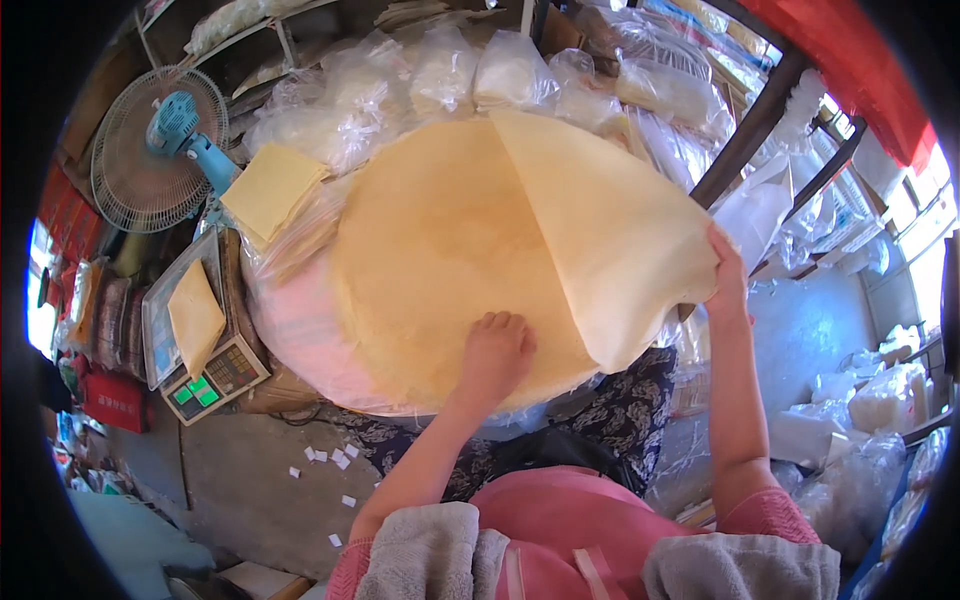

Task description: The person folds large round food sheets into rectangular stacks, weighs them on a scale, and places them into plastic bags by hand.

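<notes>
A large stack of round, thin, tan sheets that look like flat pancakes lies in front of me. My right hand grips the right edge of the top pancake sheet, its fingers partly hidden behind it. That pale sheet is lifted and turned back along a slanting crease, with its edge curling near the hand. On the near part of the stack rests my left hand, fingers curled into a loose fist against the surface. Nothing shows in it.
Folded yellowish sheets lie at the stack's left. A digital scale carries another folded sheet. Behind it stands a blue fan. Bagged goods line the far side, and a dark post rises at the right.
</notes>
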Action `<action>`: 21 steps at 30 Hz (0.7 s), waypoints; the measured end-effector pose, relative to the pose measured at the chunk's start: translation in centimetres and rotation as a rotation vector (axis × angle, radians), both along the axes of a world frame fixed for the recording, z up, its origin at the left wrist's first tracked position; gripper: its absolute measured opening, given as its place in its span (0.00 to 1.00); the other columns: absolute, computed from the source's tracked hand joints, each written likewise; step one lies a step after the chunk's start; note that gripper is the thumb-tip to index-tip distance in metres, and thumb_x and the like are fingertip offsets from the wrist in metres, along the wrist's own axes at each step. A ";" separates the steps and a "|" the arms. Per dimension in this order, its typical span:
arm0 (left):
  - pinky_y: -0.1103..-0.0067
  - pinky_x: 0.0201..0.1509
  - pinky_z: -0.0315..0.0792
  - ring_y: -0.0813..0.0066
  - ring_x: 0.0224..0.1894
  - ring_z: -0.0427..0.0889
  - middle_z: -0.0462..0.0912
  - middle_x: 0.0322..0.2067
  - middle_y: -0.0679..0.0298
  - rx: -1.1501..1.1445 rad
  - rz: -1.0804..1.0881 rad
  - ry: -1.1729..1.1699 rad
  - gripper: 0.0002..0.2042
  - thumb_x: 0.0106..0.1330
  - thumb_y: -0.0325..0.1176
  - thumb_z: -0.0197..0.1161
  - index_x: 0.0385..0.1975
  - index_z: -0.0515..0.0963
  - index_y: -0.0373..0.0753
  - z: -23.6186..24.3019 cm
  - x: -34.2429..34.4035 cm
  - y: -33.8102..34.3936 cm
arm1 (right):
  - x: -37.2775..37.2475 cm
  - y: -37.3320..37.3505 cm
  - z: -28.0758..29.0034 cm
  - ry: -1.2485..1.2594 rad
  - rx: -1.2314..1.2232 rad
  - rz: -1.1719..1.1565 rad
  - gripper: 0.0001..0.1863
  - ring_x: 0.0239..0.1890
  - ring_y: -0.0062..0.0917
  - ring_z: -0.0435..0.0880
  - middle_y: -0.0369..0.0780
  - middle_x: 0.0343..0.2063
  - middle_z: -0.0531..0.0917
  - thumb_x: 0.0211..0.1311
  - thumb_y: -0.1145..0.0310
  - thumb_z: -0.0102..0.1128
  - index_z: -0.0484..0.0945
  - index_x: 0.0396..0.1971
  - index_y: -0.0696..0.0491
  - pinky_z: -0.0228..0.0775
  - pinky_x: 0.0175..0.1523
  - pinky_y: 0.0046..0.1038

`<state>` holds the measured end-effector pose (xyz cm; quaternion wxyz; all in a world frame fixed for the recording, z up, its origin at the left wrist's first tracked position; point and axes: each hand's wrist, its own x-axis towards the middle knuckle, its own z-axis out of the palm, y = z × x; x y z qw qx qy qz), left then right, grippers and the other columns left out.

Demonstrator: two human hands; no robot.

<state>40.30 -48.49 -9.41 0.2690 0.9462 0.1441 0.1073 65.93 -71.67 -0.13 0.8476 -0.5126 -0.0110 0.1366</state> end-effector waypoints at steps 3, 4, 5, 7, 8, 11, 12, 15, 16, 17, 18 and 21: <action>0.60 0.65 0.61 0.54 0.62 0.67 0.73 0.56 0.55 -0.001 -0.120 -0.363 0.18 0.65 0.42 0.57 0.52 0.75 0.42 -2.3 2.9 -2.3 | 0.3 1.5 -0.4 0.048 -0.035 0.052 0.18 0.43 0.33 0.84 0.44 0.43 0.83 0.62 0.69 0.60 0.76 0.50 0.62 0.77 0.51 0.34; 0.58 0.69 0.53 0.54 0.67 0.60 0.65 0.63 0.55 0.147 -0.122 -0.271 0.23 0.67 0.46 0.54 0.60 0.68 0.46 -2.8 3.0 -3.1 | 1.0 1.6 0.0 0.036 -0.035 0.050 0.18 0.43 0.33 0.84 0.44 0.43 0.83 0.62 0.69 0.60 0.76 0.50 0.62 0.77 0.51 0.34; 0.56 0.73 0.45 0.54 0.72 0.52 0.57 0.69 0.55 0.293 -0.121 -0.177 0.28 0.69 0.49 0.50 0.68 0.61 0.49 -3.4 3.1 -3.5 | 2.3 1.4 0.7 -0.080 -0.175 0.052 0.18 0.42 0.32 0.84 0.44 0.42 0.83 0.63 0.69 0.59 0.76 0.50 0.61 0.77 0.51 0.34; 0.54 0.73 0.41 0.55 0.73 0.48 0.53 0.71 0.57 0.286 -0.138 -0.154 0.28 0.70 0.52 0.46 0.69 0.59 0.51 -3.7 3.5 -3.8 | 7.4 -2.0 3.9 -0.258 -0.226 0.077 0.17 0.41 0.31 0.84 0.43 0.41 0.84 0.65 0.67 0.55 0.76 0.50 0.61 0.77 0.49 0.33; 0.51 0.73 0.36 0.55 0.74 0.44 0.48 0.73 0.58 0.279 -0.148 -0.113 0.29 0.71 0.54 0.43 0.70 0.56 0.53 -3.8 3.5 -4.1 | 10.7 -4.9 6.5 -0.316 -0.137 0.114 0.17 0.41 0.30 0.85 0.43 0.40 0.84 0.68 0.65 0.53 0.76 0.50 0.61 0.78 0.48 0.32; 0.51 0.73 0.38 0.55 0.74 0.45 0.50 0.72 0.59 0.288 -0.142 -0.109 0.27 0.72 0.53 0.42 0.70 0.58 0.54 -3.0 3.3 -3.9 | 11.0 -6.0 14.5 -0.409 0.034 0.135 0.16 0.41 0.32 0.85 0.43 0.40 0.84 0.67 0.65 0.53 0.77 0.48 0.60 0.78 0.48 0.33; 0.51 0.73 0.38 0.55 0.74 0.45 0.50 0.72 0.59 0.289 -0.142 -0.117 0.27 0.72 0.53 0.42 0.70 0.58 0.54 -3.0 3.4 -3.9 | 11.1 -5.7 15.6 -0.369 0.046 0.034 0.15 0.41 0.32 0.85 0.43 0.40 0.84 0.67 0.66 0.54 0.77 0.47 0.59 0.78 0.49 0.33; 0.51 0.73 0.38 0.54 0.74 0.46 0.51 0.72 0.58 0.277 -0.140 -0.132 0.27 0.72 0.54 0.42 0.69 0.59 0.53 -3.0 3.5 -4.0 | 12.1 -3.1 15.7 -0.336 0.041 -0.133 0.14 0.41 0.33 0.84 0.43 0.40 0.84 0.67 0.67 0.54 0.76 0.47 0.59 0.78 0.49 0.35; 0.50 0.73 0.38 0.54 0.74 0.46 0.51 0.72 0.58 0.274 -0.136 -0.130 0.27 0.72 0.53 0.43 0.69 0.59 0.53 -3.1 3.2 -3.9 | 11.7 -1.2 15.1 -0.327 0.025 -0.191 0.13 0.41 0.34 0.84 0.43 0.40 0.83 0.67 0.68 0.53 0.76 0.47 0.59 0.78 0.48 0.35; 0.50 0.73 0.38 0.54 0.74 0.46 0.51 0.72 0.57 0.270 -0.132 -0.129 0.27 0.71 0.53 0.43 0.69 0.60 0.52 -3.1 3.1 -3.7 | 11.3 0.5 14.7 -0.320 -0.069 -0.186 0.13 0.42 0.34 0.84 0.43 0.40 0.83 0.67 0.69 0.53 0.75 0.46 0.59 0.77 0.49 0.34; 0.50 0.73 0.38 0.54 0.74 0.46 0.51 0.72 0.57 0.270 -0.123 -0.129 0.27 0.71 0.53 0.43 0.69 0.60 0.52 -3.1 2.7 -3.5 | 11.6 0.7 15.1 -0.322 -0.068 -0.177 0.13 0.42 0.34 0.84 0.43 0.40 0.83 0.67 0.69 0.53 0.75 0.46 0.59 0.77 0.49 0.34; 0.49 0.72 0.39 0.54 0.74 0.47 0.53 0.71 0.57 0.244 -0.143 -0.179 0.27 0.71 0.53 0.45 0.68 0.61 0.52 -2.7 3.2 -4.0 | 15.8 -3.5 21.3 -0.804 -0.231 -0.223 0.11 0.39 0.35 0.84 0.43 0.39 0.82 0.65 0.70 0.54 0.75 0.44 0.59 0.79 0.48 0.35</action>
